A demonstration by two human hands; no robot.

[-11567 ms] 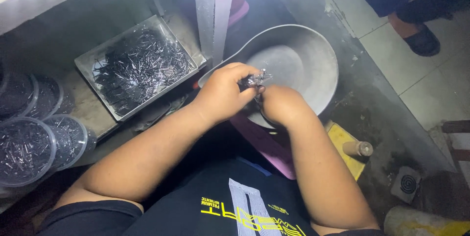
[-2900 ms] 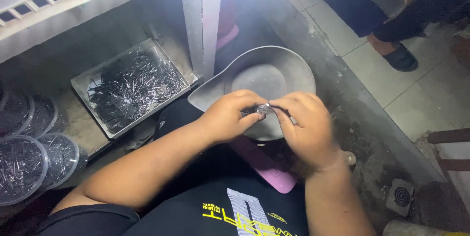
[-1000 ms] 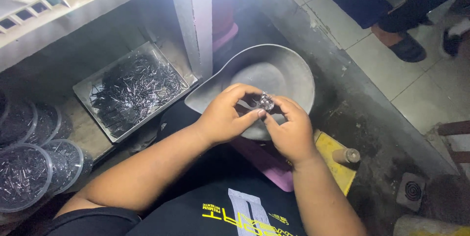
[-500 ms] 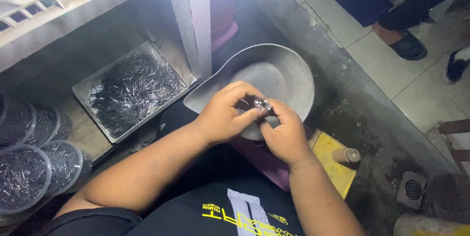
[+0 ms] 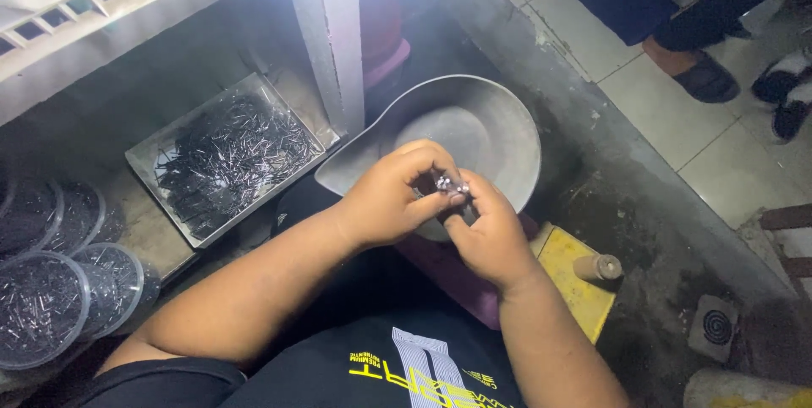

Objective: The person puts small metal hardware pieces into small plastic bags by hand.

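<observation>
My left hand (image 5: 391,201) and my right hand (image 5: 486,237) meet over the near rim of a grey metal pan (image 5: 499,129). Both pinch a small shiny metal part (image 5: 448,185) between their fingertips. The part is tiny and partly hidden by my fingers. The pan rests on my lap over a purple stool or cushion (image 5: 444,268). Left of my hands lies a rectangular metal tray (image 5: 148,158) filled with several thin dark metal pins (image 5: 233,154).
Round clear plastic tubs (image 5: 42,306) of small pins stand at the far left. A grey post (image 5: 330,36) rises behind the pan. A yellow board (image 5: 575,281) with a small wooden cylinder (image 5: 599,268) lies right of me. Another person's feet (image 5: 706,78) stand on the tiled floor.
My hands have stayed together on the small metal part over the pan, shifting slightly. The other person's feet have moved at the upper right.
</observation>
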